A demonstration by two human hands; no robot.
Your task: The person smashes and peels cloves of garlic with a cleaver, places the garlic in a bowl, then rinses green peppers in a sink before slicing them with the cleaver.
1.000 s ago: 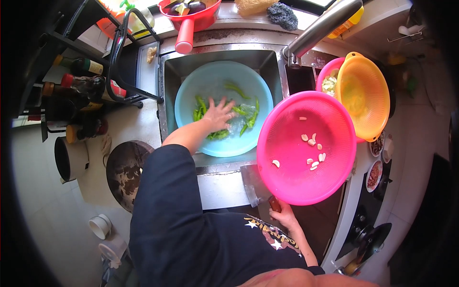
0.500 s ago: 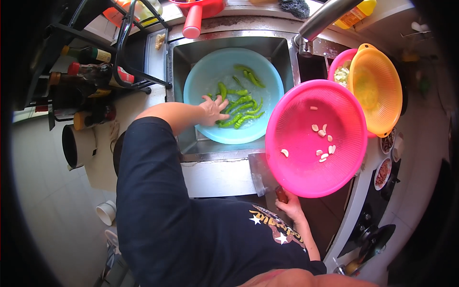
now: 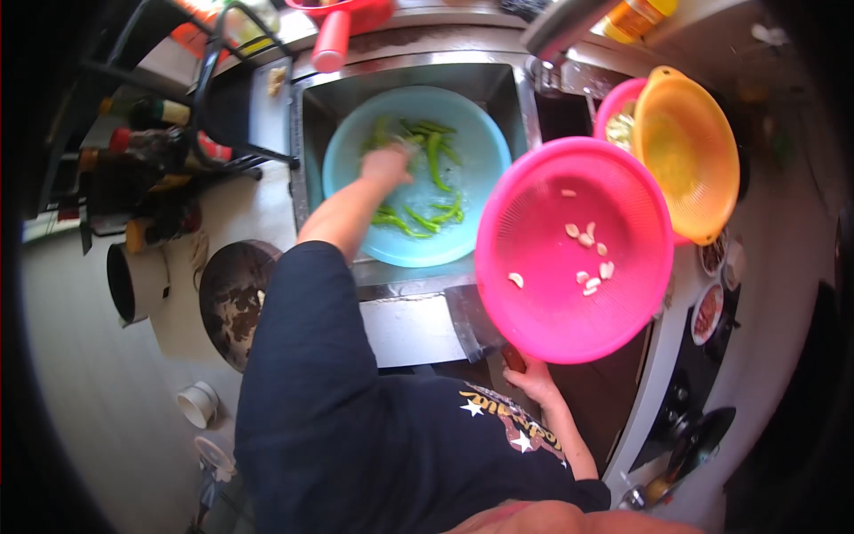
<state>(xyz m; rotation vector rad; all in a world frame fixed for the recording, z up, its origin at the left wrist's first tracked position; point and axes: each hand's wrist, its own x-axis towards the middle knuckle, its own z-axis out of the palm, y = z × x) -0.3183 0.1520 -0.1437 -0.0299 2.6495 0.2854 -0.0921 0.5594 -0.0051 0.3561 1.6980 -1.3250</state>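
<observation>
In the sink (image 3: 311, 98) sits a light-blue basin (image 3: 485, 191) of water with several long green peppers (image 3: 436, 160) in it. My left hand (image 3: 389, 166) is down in the basin among the peppers, on its left side. Motion smears its fingers, so I cannot tell whether they grip any. My right hand (image 3: 534, 381) is closed round the brown handle of a cleaver (image 3: 470, 322), whose broad blade lies at the counter's front edge. Just above that hand is a pink colander (image 3: 578, 316) holding several peeled garlic cloves (image 3: 587, 236).
A yellow colander (image 3: 712, 169) leans in another pink bowl at right. The faucet (image 3: 565, 27) reaches over the sink's back corner. A black rack (image 3: 209, 98) and dark bottles (image 3: 156, 142) crowd the left. A round, dark, worn board-like thing (image 3: 227, 307) lies near my left arm.
My left hand has swept up and left through the water, and the peppers have shifted and spread apart. The view has moved slightly. My right hand still grips the cleaver.
</observation>
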